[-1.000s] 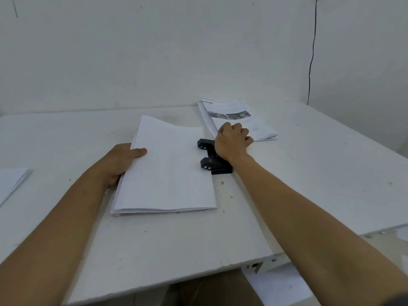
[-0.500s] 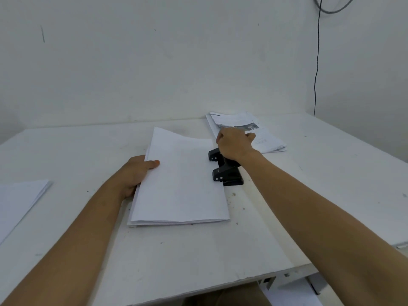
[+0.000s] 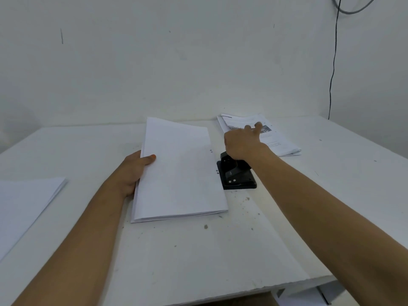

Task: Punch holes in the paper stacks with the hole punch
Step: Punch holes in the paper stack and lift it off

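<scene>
speckled white table [image 3: 198, 250], bare wall [image 3: 176, 62]

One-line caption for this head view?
Left hand grips freshly punched paper stack; right hand lifts off hole punch.

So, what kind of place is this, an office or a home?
Probably a plain workroom or back office, though I cannot be sure. A bare white table stands against unpainted-looking white walls, paper stacks lie beside a black hole punch, and a loose cable hangs in the corner.
</scene>
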